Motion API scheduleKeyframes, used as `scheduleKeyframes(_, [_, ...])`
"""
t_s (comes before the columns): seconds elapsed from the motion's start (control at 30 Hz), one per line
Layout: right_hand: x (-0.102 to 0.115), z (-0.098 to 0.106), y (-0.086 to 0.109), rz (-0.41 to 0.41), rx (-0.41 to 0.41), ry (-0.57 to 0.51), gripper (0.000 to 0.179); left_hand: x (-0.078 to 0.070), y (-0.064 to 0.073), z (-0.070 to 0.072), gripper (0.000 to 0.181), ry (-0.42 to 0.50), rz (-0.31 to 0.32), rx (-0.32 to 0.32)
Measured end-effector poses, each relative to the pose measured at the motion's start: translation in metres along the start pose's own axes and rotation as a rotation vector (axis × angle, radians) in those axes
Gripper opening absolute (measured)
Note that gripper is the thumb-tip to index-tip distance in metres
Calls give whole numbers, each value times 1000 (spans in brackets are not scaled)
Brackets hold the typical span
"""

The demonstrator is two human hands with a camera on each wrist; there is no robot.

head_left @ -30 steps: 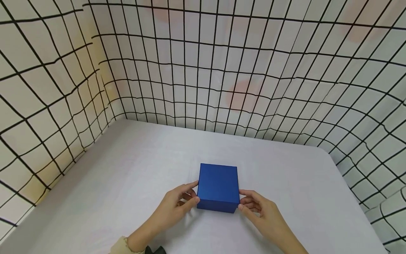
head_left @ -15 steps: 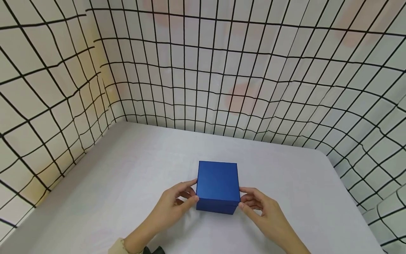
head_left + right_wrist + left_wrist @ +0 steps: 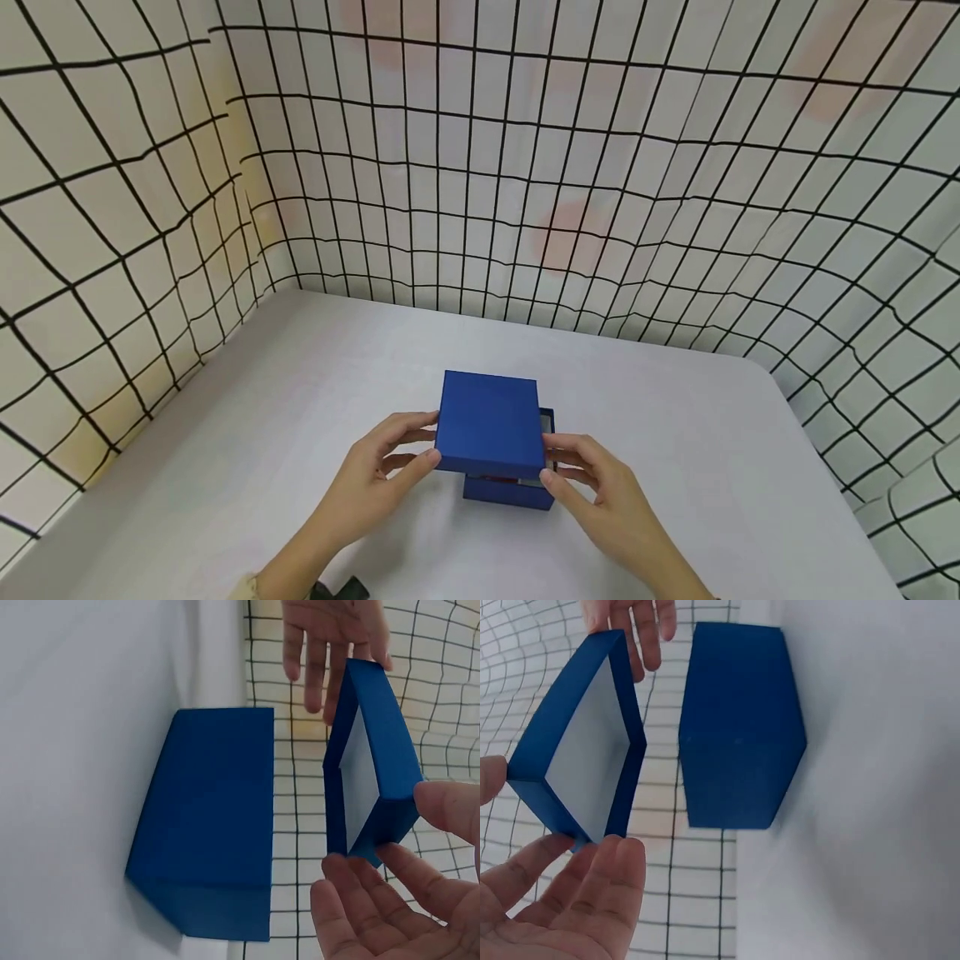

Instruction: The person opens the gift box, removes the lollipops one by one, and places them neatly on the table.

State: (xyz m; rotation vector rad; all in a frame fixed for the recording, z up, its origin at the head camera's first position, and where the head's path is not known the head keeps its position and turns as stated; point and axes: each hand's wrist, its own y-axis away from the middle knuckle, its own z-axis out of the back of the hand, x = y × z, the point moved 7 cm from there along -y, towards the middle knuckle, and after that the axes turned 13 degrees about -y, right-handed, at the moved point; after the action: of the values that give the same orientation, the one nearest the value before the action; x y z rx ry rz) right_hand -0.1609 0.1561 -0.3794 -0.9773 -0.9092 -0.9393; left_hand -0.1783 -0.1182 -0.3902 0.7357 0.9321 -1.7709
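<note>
A square blue box lid (image 3: 491, 421) with a white inside is held above the blue box base (image 3: 508, 492), shifted to its left. My left hand (image 3: 378, 471) pinches the lid's left side between thumb and fingers. On the opposite side my right hand (image 3: 600, 500) pinches the lid's right edge. Both wrist views show a gap between the lid (image 3: 577, 742) and the base (image 3: 210, 817). Through the opening in the head view a bit of red and something pale show inside the base; their kind cannot be told.
The base stands on a white-covered table (image 3: 360, 358). A black wire grid (image 3: 465, 179) with white cloth behind it rises along the back and both sides. A small black object (image 3: 348, 588) shows by the left wrist at the lower edge.
The lid was on the base a second ago. Both hands have lifted it off and moved it up and left, while the base stays in place and its opening shows.
</note>
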Motion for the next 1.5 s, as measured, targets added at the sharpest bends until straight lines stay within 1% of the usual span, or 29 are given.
scheduleKeyframes(0.13, [6, -11, -5, -12, 11, -15, 34, -1, 6, 14, 38, 28, -59, -39])
scheduleKeyframes(0.23, [10, -22, -10, -44, 24, -38, 36, -2, 11, 24, 35, 47, -83, -55])
scheduleKeyframes(0.4, [16, -42, -16, -72, 65, -105, 41, 0, 18, 43, 31, 41, -77, -94])
scheduleKeyframes(0.5, [19, -52, -20, -63, 94, -120, 43, 0, 23, 56, 31, 22, -77, -130])
scheduleKeyframes(0.6, [24, -62, -24, -44, 119, -133, 45, 1, 30, 66, 33, 9, -78, -153])
scheduleKeyframes(0.73, [28, -74, -30, -77, 129, -174, 46, 4, 37, 76, 37, 15, -73, -174])
scheduleKeyframes(0.83, [30, -84, -33, -109, 131, -204, 47, 7, 42, 83, 36, 18, -66, -208])
scheduleKeyframes(0.97, [35, -96, -37, -95, 145, -255, 50, 11, 46, 92, 32, 6, -57, -257])
scheduleKeyframes(1.03, [36, -102, -39, -89, 146, -273, 51, 13, 47, 95, 30, -18, -51, -276])
scheduleKeyframes(1.17, [36, -113, -45, -89, 147, -273, 52, 17, 50, 100, 32, -93, -13, -297])
scheduleKeyframes(1.33, [32, -130, -51, -103, 155, -288, 53, 26, 54, 108, 36, -177, 86, -302])
scheduleKeyframes(1.4, [31, -135, -53, -111, 141, -297, 54, 31, 54, 110, 37, -195, 122, -299])
scheduleKeyframes(1.5, [28, -142, -55, -128, 112, -308, 56, 40, 54, 112, 38, -204, 154, -295])
